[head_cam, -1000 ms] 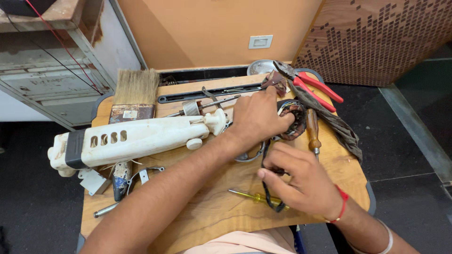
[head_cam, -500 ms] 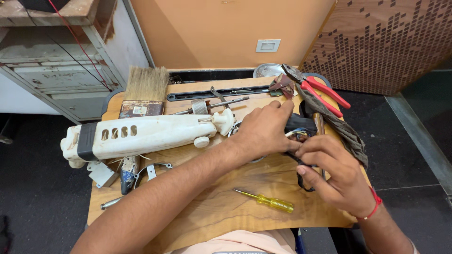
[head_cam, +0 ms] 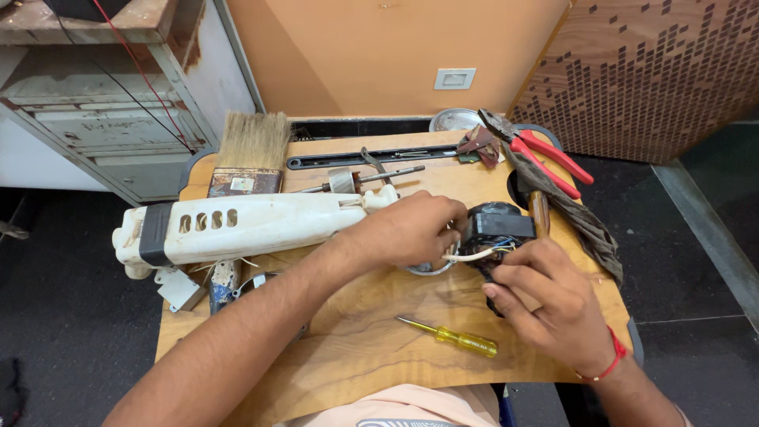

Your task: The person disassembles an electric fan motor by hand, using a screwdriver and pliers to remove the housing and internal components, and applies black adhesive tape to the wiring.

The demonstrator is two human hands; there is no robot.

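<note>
Two hands meet over one small black motor, which sits on the wooden board just right of the long white housing. Our right hand is clamped on the motor from below and from the side, fingers curled round it. Our left hand has its fingertips pinched together at the thin wires that come out of the motor's left face; we cannot tell whether they grip a wire or only touch it.

We judge the wires the weak point: a hard tug could tear them from the motor, and a slack right grip could let the motor roll toward the board's right edge.

Around the motor it is crowded. A wooden-handled tool lies touching its right side, with a dark rag and red pliers beyond. A yellow screwdriver lies below the motor, near our right wrist, where a forearm could knock it. A brush rests above the housing, well left of the motor
</note>
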